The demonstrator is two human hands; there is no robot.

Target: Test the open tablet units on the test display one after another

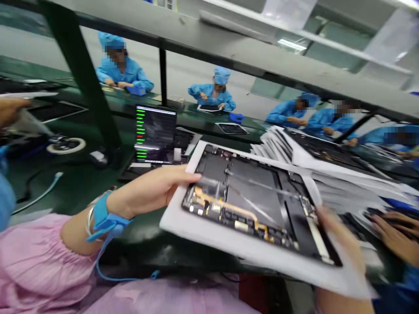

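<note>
An opened tablet (258, 196) with bare circuit boards, black battery cells and an orange flex cable lies in a white foam tray (209, 233). My left hand (153, 189) grips the tray's left edge, thumb on top, with a blue wrist strap (104, 216) at the wrist. My right hand (340, 231) is smeared by motion at the tray's right edge and seems to hold it. The tray hangs tilted above the dark green bench (78, 183).
A stack of similar white trays (294, 148) lies behind at the right. A small screen with green bars (155, 133) stands behind my left hand. Another person's hand (397, 235) rests at the far right. Several workers in blue sit along the far line. A tape roll (67, 145) lies at left.
</note>
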